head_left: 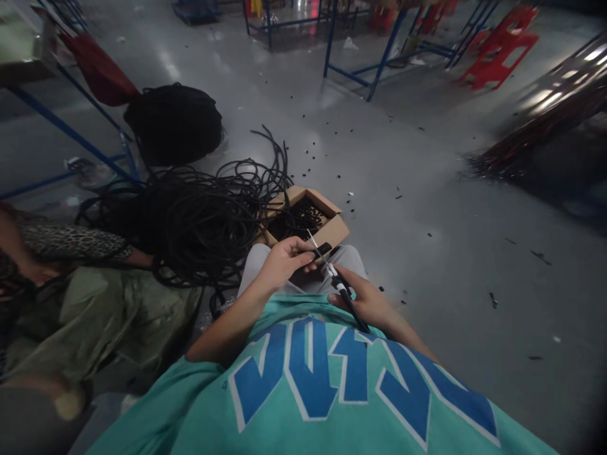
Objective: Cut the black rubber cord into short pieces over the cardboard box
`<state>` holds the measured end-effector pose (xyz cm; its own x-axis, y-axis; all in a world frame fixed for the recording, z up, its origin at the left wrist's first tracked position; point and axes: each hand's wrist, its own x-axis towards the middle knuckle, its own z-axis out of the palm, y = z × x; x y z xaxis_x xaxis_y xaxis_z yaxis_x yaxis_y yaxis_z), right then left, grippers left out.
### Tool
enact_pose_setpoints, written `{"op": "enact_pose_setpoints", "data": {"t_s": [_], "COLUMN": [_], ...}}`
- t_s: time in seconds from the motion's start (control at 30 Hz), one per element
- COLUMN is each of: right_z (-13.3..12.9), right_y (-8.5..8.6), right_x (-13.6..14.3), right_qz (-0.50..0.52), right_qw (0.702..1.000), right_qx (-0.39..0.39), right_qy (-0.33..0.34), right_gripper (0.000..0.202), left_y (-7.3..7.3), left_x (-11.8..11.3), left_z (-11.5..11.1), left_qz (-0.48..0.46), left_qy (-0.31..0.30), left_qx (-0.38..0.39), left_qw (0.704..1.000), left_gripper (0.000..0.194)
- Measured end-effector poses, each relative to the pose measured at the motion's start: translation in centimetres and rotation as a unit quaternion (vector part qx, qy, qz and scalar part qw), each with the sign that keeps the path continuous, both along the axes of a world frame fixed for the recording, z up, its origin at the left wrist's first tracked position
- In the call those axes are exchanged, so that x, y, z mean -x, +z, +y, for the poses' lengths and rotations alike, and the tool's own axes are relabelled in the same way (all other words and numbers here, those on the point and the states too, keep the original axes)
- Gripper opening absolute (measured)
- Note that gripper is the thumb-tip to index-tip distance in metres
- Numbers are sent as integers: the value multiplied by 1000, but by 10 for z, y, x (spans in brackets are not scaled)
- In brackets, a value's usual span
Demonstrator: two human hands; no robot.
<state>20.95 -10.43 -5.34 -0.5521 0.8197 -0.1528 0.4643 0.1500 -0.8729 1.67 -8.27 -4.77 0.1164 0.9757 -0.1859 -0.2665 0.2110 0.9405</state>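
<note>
My left hand (289, 260) is closed, pinching a short black piece (323, 249) between thumb and fingers. My right hand (364, 297) is wrapped round a slim tool (348, 302) with a black handle, a whitish middle and a thin metal tip. The tip reaches up past the black piece, close to my left fingers; whether it touches the piece I cannot tell. Both hands are above my lap. Just beyond them is an open cardboard box (337, 231) holding many small black pieces.
A big tangle of black cord (203, 215) lies left of the box, with a round black bundle (174, 123) behind. At left sits another person, whose hand (40, 273) is near the cord. Small black scraps dot the floor (427, 284). Blue-framed tables and a red stool (502, 50) stand farther off.
</note>
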Motion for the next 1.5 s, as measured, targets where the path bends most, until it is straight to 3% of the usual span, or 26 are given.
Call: {"op": "enact_pose_setpoints", "data": {"t_s": [0.27,0.5,0.67,0.73,0.83,1.1,1.3,1.43,1.5], "right_z": [-2,-5,-6,-5,-1,-6,-14,-16,-15], "right_y": [3,-5,-17,-20,-22,-23,-29,-16,-9], "right_x": [0,-4,-13,-17,-22,-24,-22,-12,-7], "right_qz": [14,29,-18,-31,-65,-67,-12,15,21], "right_qw": [999,993,994,993,992,991,990,990,991], "right_qx": [26,82,87,67,78,66,91,104,112], "right_qy": [-24,-82,-66,-89,-71,-98,-107,-98,-73], "right_gripper": [56,63,61,60,59,53,51,48,46], "left_y": [-2,-6,-24,-33,-41,-32,-31,-25,-20], "left_x": [6,1,-10,-12,-13,-9,-5,3,11], "left_z": [2,-1,0,2,4,7,6,6,9], "left_qz": [22,41,59,70,92,168,117,-12,-57], "left_qy": [-56,-47,-24,-26,-51,-123,-121,-140,-188], "left_qx": [-17,-53,-64,-65,-49,-47,-46,-10,11], "left_qw": [998,997,996,995,993,977,985,990,981], "left_gripper": [26,33,28,30,34,34,33,44,58]}}
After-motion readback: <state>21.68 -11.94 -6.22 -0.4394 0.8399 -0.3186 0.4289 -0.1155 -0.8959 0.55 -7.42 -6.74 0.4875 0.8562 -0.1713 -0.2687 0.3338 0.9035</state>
